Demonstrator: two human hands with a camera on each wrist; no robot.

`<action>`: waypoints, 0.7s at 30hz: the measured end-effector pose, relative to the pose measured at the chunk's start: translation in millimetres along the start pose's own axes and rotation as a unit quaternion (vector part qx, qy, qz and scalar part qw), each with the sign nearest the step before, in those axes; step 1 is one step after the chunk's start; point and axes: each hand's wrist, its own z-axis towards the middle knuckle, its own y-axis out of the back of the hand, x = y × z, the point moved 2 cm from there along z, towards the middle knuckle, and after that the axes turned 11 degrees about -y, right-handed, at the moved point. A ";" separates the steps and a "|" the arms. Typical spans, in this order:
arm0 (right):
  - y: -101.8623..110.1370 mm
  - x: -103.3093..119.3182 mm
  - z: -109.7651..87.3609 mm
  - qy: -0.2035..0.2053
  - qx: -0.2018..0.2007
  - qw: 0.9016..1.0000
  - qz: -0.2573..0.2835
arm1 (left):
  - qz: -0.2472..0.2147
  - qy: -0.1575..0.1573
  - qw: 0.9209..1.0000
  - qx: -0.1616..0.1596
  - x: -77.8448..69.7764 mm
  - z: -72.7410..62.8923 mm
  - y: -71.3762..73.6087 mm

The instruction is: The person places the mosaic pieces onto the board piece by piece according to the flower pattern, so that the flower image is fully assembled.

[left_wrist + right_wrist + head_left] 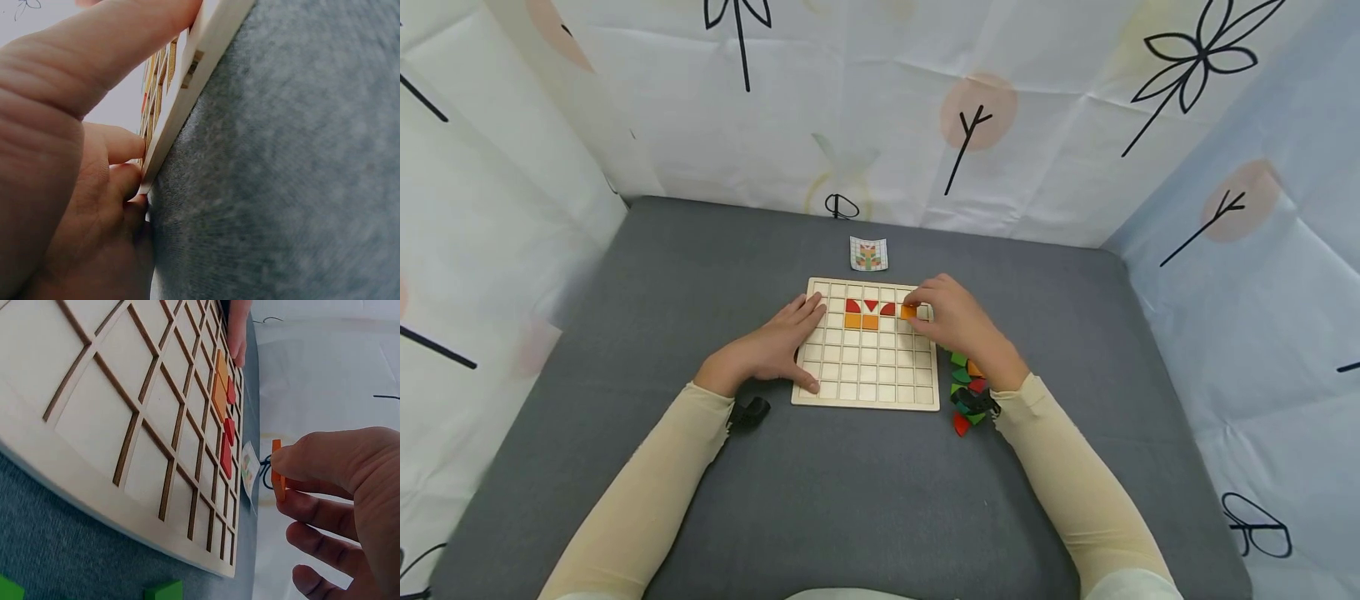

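A wooden grid board lies on the grey table. In its upper rows sit red pieces, with two orange square tiles directly below. My right hand pinches an orange square tile between thumb and fingertips, above the board's upper right. The right wrist view shows that tile edge-on, apart from the board. My left hand rests along the board's left edge, fingers spread, with the thumb on the lower left corner and the other fingertips at the upper left.
Loose green, red and orange pieces lie right of the board, partly hidden under my right wrist. Behind the board is a small pattern card. White printed cloth hangs around the table's back and sides.
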 end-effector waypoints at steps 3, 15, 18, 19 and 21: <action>-3.0 2.3 2.7 -0.002 0.005 1.000 -0.001 | 0.002 -0.002 1.000 0.000 1.0 -0.1 -1.0; -19.0 11.9 10.9 -0.010 0.025 1.000 -0.006 | -0.001 -0.006 1.000 -0.001 0.8 -0.6 -0.9; -22.5 14.6 12.1 0.002 0.022 1.000 -0.012 | 0.001 -0.005 1.000 -0.001 1.0 -0.7 -1.0; -23.2 15.5 12.2 0.005 0.021 1.000 -0.014 | 0.003 -0.005 1.000 -0.002 1.0 -0.7 -1.0; -25.2 16.3 12.6 0.007 0.019 1.000 -0.020 | 0.004 -0.005 1.000 -0.002 0.9 -0.5 -1.1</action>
